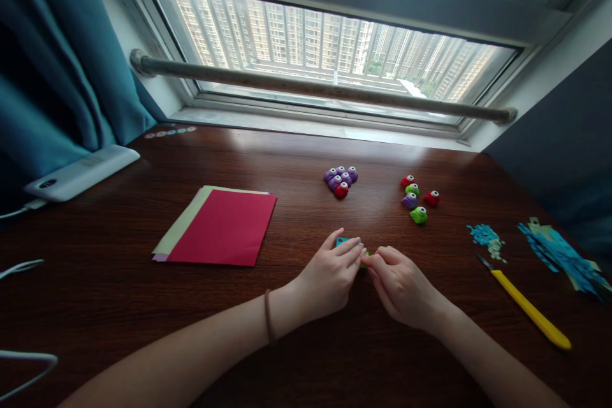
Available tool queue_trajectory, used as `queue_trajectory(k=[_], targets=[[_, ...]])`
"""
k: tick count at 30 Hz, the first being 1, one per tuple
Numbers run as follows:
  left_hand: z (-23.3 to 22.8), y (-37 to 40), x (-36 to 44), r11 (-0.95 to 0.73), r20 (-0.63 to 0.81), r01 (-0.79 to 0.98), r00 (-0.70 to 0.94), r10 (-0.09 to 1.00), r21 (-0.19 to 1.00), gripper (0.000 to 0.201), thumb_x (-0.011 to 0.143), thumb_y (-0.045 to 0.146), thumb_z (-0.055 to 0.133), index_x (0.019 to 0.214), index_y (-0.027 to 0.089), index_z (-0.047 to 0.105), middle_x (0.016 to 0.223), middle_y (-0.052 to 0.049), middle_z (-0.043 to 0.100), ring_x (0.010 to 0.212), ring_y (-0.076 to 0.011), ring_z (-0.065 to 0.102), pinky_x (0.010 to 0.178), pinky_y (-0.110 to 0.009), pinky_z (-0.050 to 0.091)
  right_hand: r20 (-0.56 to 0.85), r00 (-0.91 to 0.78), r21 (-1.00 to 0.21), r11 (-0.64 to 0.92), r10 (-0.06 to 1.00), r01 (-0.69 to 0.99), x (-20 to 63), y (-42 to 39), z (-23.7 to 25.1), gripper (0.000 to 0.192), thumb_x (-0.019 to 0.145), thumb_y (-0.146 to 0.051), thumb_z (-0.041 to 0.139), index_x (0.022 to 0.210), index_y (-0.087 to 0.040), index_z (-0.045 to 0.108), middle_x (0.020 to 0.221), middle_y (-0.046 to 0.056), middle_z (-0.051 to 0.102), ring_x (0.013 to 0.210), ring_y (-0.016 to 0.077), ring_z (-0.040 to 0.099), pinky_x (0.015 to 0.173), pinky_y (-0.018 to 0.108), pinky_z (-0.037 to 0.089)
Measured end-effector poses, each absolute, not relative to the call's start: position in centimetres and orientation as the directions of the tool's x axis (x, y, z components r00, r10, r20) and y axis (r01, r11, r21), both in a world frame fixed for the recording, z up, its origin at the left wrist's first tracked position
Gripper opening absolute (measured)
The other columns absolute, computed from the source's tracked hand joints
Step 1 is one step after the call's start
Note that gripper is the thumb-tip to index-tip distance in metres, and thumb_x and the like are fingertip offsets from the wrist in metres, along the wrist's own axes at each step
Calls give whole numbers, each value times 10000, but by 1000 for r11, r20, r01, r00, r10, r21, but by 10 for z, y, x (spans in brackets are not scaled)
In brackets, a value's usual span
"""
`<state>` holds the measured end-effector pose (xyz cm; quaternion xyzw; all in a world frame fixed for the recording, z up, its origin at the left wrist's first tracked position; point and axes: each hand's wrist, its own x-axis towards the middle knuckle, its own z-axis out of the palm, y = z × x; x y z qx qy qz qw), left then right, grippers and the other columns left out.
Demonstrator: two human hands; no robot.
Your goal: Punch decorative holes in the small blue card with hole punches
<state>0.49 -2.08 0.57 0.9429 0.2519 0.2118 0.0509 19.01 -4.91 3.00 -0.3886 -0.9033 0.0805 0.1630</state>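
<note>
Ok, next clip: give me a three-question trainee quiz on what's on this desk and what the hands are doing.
1. True or false: both hands meet at a small green and blue item on the desk.
2. Which colour is the top sheet of the paper stack? A red, B blue, C white.
3. Which side of the person's hands is the yellow craft knife on?

Key: 1 true. 2 A. 3 Their right, near the blue paper scraps.

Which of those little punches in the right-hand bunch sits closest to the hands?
The bright green punch, at the near end of the group, lower than the purple, red and other green ones.
</note>
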Motion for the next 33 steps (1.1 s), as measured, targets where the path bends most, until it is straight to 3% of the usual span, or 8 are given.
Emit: queue_trajectory(k=[5, 11, 33], targets=[[7, -19, 5, -862, 377, 448, 776, 506, 236, 388, 785, 123, 407, 1150, 65, 524, 1125, -125, 585, 1163, -229, 443, 1088, -436, 170, 222, -648, -245, 685, 728, 686, 189, -51, 31, 178, 823, -56, 325, 911, -92, 475, 737, 91, 459, 694, 197, 402, 629, 333, 382], [8, -19, 7, -872, 393, 453, 779, 489, 186, 384, 777, 127, 422, 1137, 45, 528, 1072, -140, 598, 1125, -234, 471, 1079, -433, 203, 214, -638, -248, 673, 740, 697, 187, -50, 31, 161, 819, -54, 322, 857, -117, 466, 733, 85, 456, 687, 193, 405, 623, 322, 373], [6, -20, 9, -875, 360, 468, 801, 479, 125, 373, 790, 146, 423, 1126, 37, 543, 1089, -140, 587, 1096, -236, 480, 1064, -416, 239, 212, -600, -274, 636, 772, 721, 185, -52, 27, 162, 777, -35, 363, 851, -96, 493, 746, 88, 462, 711, 198, 418, 660, 319, 381]])
